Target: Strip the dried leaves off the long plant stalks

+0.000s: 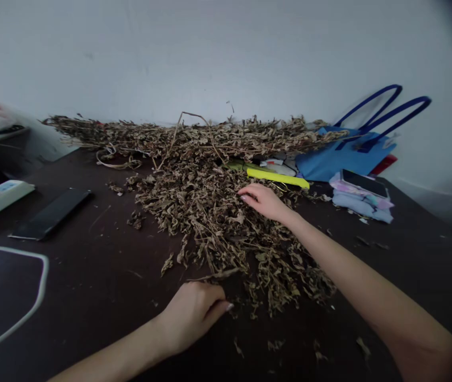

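A heap of dried leaves and stems (206, 207) spreads over the middle of the dark table. My right hand (266, 202) reaches over its right part, fingers bent together and thumb close to them, the tips at the leaves. Whatever lies between those fingertips is too small to make out. At the near edge of the heap, my left hand (194, 313) is closed, its fingers curled under and the thumb pointing right. A dry stem (220, 275) runs just beyond its knuckles; what the fingers hold is hidden.
Long bundles of dried plants (130, 135) lie along the wall. At right are a blue bag (329, 156), a yellow strip (277, 176) and a phone (363, 183) on folded cloth (363, 206). At left are a black slab (53, 212), a power strip (1, 196) and a white cable (43, 281).
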{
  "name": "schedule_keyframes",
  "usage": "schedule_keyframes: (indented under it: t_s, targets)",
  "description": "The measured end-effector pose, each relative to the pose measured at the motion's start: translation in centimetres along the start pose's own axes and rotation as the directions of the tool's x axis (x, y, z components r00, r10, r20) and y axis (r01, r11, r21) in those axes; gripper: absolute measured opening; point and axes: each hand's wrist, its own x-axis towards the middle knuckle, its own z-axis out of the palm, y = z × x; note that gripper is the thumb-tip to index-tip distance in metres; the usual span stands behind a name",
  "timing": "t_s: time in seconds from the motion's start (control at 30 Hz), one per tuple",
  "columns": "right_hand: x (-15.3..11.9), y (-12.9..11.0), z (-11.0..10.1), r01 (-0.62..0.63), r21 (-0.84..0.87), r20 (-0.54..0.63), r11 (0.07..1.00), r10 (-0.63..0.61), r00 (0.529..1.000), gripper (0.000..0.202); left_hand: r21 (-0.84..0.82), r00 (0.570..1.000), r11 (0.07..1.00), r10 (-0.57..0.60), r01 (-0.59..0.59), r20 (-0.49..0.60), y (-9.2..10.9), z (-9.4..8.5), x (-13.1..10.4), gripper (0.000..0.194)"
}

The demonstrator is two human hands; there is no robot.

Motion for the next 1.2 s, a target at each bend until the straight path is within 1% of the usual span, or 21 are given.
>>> schedule_keyframes:
  t_s: [0.07, 0.13, 0.23, 0.27, 0.3, 0.37, 0.47, 0.53, 0.6, 0.63, 0.67, 0.73, 0.77, 0.8, 0.83, 0.87, 0.9, 1.0, 1.1, 1.17, 1.2]
  targets:
    - [2.1, -1.2, 1.1, 0.068, 0.006, 0.046, 0.998, -0.068, 0.997, 0.028, -0.027, 1.000, 1.000, -0.006, 0.006, -0.027, -0.2, 0.0, 0.0, 0.016]
    - [3.3, -2.8, 2.1, 0.139, -0.013, 0.132, 0.990, -0.137, 0.982, 0.043, -0.062, 0.998, 0.998, -0.005, 0.001, -0.067, -0.2, -0.1, 0.1, 0.011]
    - [3.7, -5.1, 3.2, 0.213, -0.066, 0.303, 0.975, -0.184, 0.935, 0.071, -0.088, 0.994, 0.996, -0.005, -0.005, -0.105, -0.2, -0.4, 0.1, 0.013]
    - [3.4, -5.7, 3.3, 0.227, -0.079, 0.346, 0.971, -0.187, 0.919, 0.074, -0.093, 0.994, 0.996, -0.005, -0.005, -0.109, -0.2, -0.5, 0.2, 0.014]
    - [3.0, -6.1, 3.3, 0.240, -0.086, 0.380, 0.967, -0.191, 0.905, 0.072, -0.097, 0.994, 0.995, -0.005, -0.006, -0.109, -0.3, -0.6, 0.2, 0.015]
    - [1.8, -6.2, 2.8, 0.259, -0.077, 0.419, 0.963, -0.204, 0.885, 0.059, -0.100, 0.994, 0.995, -0.001, -0.010, -0.109, -0.3, -0.6, 0.3, 0.016]
    - [0.0, -5.3, 0.9, 0.242, -0.016, 0.487, 0.970, -0.204, 0.849, 0.047, -0.089, 0.993, 0.996, 0.014, -0.025, -0.118, -0.5, -0.5, 0.4, 0.015]
    - [-0.8, -4.2, -1.0, 0.200, 0.036, 0.567, 0.979, -0.185, 0.803, 0.042, -0.078, 0.992, 0.997, 0.019, -0.029, -0.125, -0.6, -0.4, 0.5, 0.014]
    - [-0.8, -3.3, -2.9, 0.173, 0.102, 0.626, 0.980, -0.198, 0.755, 0.035, -0.071, 0.990, 0.997, 0.027, -0.037, -0.138, -0.7, -0.2, 0.6, 0.014]
    - [-0.4, -2.9, -3.9, 0.164, 0.125, 0.625, 0.979, -0.205, 0.753, 0.031, -0.068, 0.989, 0.997, 0.032, -0.042, -0.145, -0.8, -0.2, 0.6, 0.014]
    - [0.3, -2.5, -4.7, 0.152, 0.125, 0.594, 0.980, -0.197, 0.780, 0.028, -0.065, 0.988, 0.997, 0.038, -0.048, -0.151, -0.9, -0.1, 0.6, 0.013]
    - [2.2, -1.7, -5.7, 0.093, 0.073, 0.465, 0.993, -0.116, 0.878, 0.024, -0.060, 0.986, 0.996, 0.050, -0.060, -0.159, -1.0, 0.1, 0.6, 0.013]
    - [3.4, -1.3, -5.8, 0.028, 0.045, 0.391, 0.999, -0.043, 0.919, 0.023, -0.056, 0.985, 0.996, 0.055, -0.064, -0.162, -1.0, 0.1, 0.6, 0.013]
    - [4.8, -0.8, -5.7, -0.054, 0.033, 0.341, 0.998, 0.040, 0.939, 0.022, -0.051, 0.985, 0.996, 0.058, -0.067, -0.165, -1.0, 0.2, 0.7, 0.013]
    - [6.2, -0.2, -5.3, -0.153, 0.043, 0.306, 0.987, 0.133, 0.943, 0.022, -0.044, 0.983, 0.997, 0.062, -0.071, -0.171, -1.0, 0.3, 0.7, 0.013]
    - [7.6, 0.4, -4.7, -0.251, 0.086, 0.294, 0.964, 0.217, 0.931, 0.023, -0.035, 0.982, 0.997, 0.067, -0.074, -0.178, -1.0, 0.4, 0.7, 0.013]
    - [9.0, 1.0, -3.8, -0.297, 0.107, 0.296, 0.949, 0.255, 0.921, 0.024, -0.025, 0.980, 0.996, 0.074, -0.080, -0.184, -1.0, 0.5, 0.7, 0.013]
    - [12.8, 2.9, -0.6, -0.363, 0.142, 0.283, 0.921, 0.313, 0.907, 0.030, 0.001, 0.975, 0.994, 0.104, -0.105, -0.196, -0.9, 0.8, 0.7, 0.013]
    - [15.6, 4.4, 2.4, -0.428, 0.153, 0.217, 0.891, 0.392, 0.894, 0.043, 0.016, 0.972, 0.993, 0.117, -0.116, -0.202, -0.9, 0.9, 0.8, 0.013]
    - [16.8, 4.9, 3.7, -0.450, 0.155, 0.147, 0.879, 0.430, 0.891, 0.051, 0.020, 0.973, 0.994, 0.111, -0.109, -0.203, -0.9, 0.9, 0.8, 0.012]
    - [17.1, 5.1, 4.0, -0.451, 0.156, 0.111, 0.879, 0.438, 0.892, 0.052, 0.019, 0.974, 0.994, 0.107, -0.106, -0.201, -0.9, 0.9, 0.8, 0.012]
